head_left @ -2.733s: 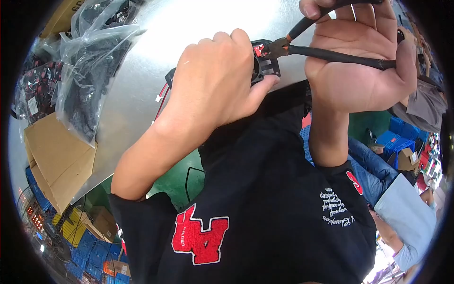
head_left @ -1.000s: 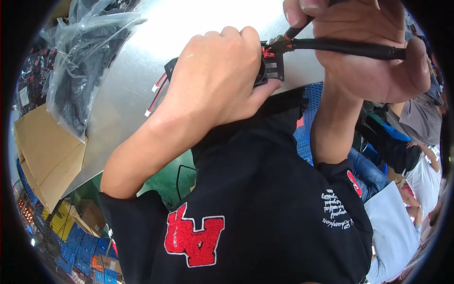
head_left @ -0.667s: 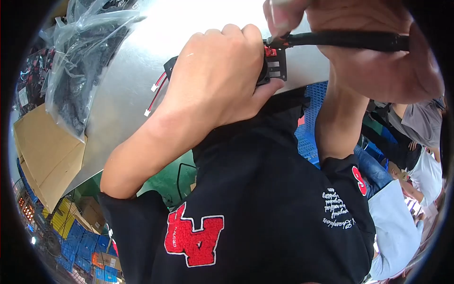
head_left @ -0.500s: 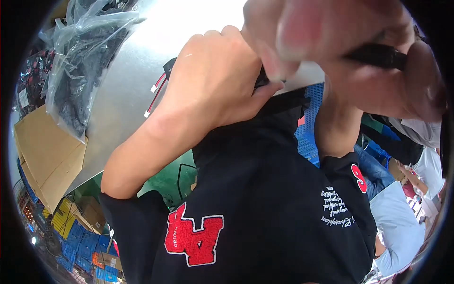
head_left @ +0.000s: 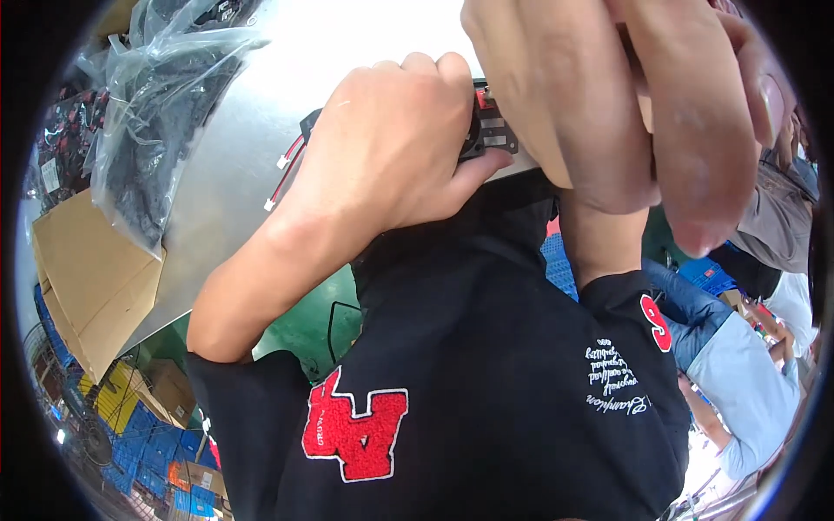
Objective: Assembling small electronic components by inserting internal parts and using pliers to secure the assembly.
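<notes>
My left hand is closed over a small black device on the metal table. Past its fingertips, the device shows a dark plate with silvery rectangles and a bit of red. Red and black wires with white connectors stick out on the other side of that hand. Large and close to the camera, my right hand is raised above the table's right edge. Its fingers are bent and close together, and they cover whatever may be between them.
The shiny metal table carries a clear plastic bag of dark items at its left, beside an open cardboard flap. Blue bins stand at the lower left. A person in a light blue shirt is at the right.
My right hand has turned, and the black piece seen between its fingers is now hidden. More of the device shows beside my left hand, which has barely moved.
</notes>
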Motion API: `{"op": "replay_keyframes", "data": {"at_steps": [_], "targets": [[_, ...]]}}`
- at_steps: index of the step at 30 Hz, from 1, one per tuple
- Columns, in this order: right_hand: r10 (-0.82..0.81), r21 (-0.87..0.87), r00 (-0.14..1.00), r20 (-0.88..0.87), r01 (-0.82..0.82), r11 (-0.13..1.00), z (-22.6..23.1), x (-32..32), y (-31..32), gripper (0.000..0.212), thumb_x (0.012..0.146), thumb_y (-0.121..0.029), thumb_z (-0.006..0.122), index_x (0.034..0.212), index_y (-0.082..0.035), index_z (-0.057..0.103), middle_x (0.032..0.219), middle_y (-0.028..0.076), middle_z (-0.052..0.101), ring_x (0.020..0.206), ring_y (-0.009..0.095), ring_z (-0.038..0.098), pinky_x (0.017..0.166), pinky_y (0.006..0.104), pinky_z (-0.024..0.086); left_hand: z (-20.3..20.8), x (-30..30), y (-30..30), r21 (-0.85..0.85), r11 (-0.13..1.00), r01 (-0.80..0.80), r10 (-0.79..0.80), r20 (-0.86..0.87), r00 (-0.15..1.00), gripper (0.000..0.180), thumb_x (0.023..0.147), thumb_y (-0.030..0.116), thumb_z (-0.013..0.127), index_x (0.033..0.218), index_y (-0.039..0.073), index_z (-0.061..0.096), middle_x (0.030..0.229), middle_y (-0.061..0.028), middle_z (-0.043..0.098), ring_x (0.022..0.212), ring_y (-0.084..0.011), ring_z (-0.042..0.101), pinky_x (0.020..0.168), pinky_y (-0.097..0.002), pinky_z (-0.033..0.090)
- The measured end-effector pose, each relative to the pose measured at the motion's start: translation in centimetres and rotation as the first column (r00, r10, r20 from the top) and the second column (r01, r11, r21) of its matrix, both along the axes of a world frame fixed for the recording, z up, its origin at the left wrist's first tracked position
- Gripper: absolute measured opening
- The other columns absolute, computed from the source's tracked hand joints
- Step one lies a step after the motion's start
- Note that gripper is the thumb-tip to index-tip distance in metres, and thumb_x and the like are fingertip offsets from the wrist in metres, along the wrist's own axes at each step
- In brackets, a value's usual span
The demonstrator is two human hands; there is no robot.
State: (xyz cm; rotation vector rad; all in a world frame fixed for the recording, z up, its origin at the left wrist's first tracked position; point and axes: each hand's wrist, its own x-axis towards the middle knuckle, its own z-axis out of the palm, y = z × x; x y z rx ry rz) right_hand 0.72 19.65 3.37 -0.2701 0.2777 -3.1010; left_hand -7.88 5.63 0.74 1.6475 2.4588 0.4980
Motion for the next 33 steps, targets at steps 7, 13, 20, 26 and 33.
{"op": "replay_keyframes", "data": {"at_steps": [7,13,20,26,33], "targets": [[-0.299,0.100,0.949,-0.100,0.309,0.946,-1.4,-3.8,3.0,0.028,0.089,-0.032,0.061,0.083,-0.004,0.059,0.078,0.007,0.064,0.071,0.017,0.060,0.062,0.0289,0.049,-1.6,-0.5,-0.2,0.036,0.997,0.074,-0.069,-0.124,0.990,0.051,0.082,0.050,0.073,0.083,0.001,0.059,0.073,-0.0127,0.061,0.067,-0.0289,0.066,0.061,-0.0384,0.052],[-0.176,0.521,0.892,-0.416,0.392,0.758,-0.6,-2.0,4.7,0.055,0.097,-0.049,0.051,0.132,-0.006,0.053,0.102,0.014,0.066,0.085,0.023,0.063,0.068,0.0361,0.053,-0.9,-0.2,0.3,-0.003,0.997,0.076,-0.076,-0.080,0.994,0.060,0.086,0.053,0.068,0.086,-0.005,0.051,0.074,-0.0213,0.059,0.067,-0.0395,0.062,0.063,-0.0439,0.050],[-0.233,0.353,0.908,-0.348,0.357,0.865,-2.4,-1.7,3.8,0.068,0.099,-0.054,0.047,0.147,-0.006,0.044,0.113,0.018,0.065,0.096,0.026,0.063,0.073,0.0405,0.054,-1.0,-0.4,0.1,-0.049,0.997,0.056,-0.061,-0.090,0.994,0.062,0.087,0.056,0.066,0.085,-0.004,0.050,0.072,-0.0206,0.057,0.065,-0.0389,0.060,0.062,-0.0437,0.050],[-0.386,0.577,0.854,-0.348,0.520,0.630,-1.3,-1.8,4.8,0.068,0.098,-0.053,0.044,0.143,-0.003,0.048,0.111,0.017,0.066,0.097,0.027,0.064,0.074,0.0414,0.054,-0.8,-0.5,0.2,-0.045,0.997,0.058,-0.062,-0.086,0.994,0.063,0.088,0.057,0.066,0.085,-0.004,0.050,0.072,-0.0206,0.056,0.065,-0.0390,0.060,0.061,-0.0440,0.049],[-0.897,0.717,0.436,0.072,0.603,0.351,-2.6,-0.8,8.9,0.061,0.103,-0.039,0.032,0.128,0.016,0.043,0.123,0.032,0.054,0.113,0.040,0.059,0.099,0.0539,0.049,-1.8,0.5,0.0,0.004,0.998,0.069,-0.066,-0.248,0.967,0.055,0.078,0.054,0.075,0.088,0.004,0.055,0.079,-0.0087,0.055,0.071,-0.0241,0.058,0.066,-0.0352,0.045]]}}
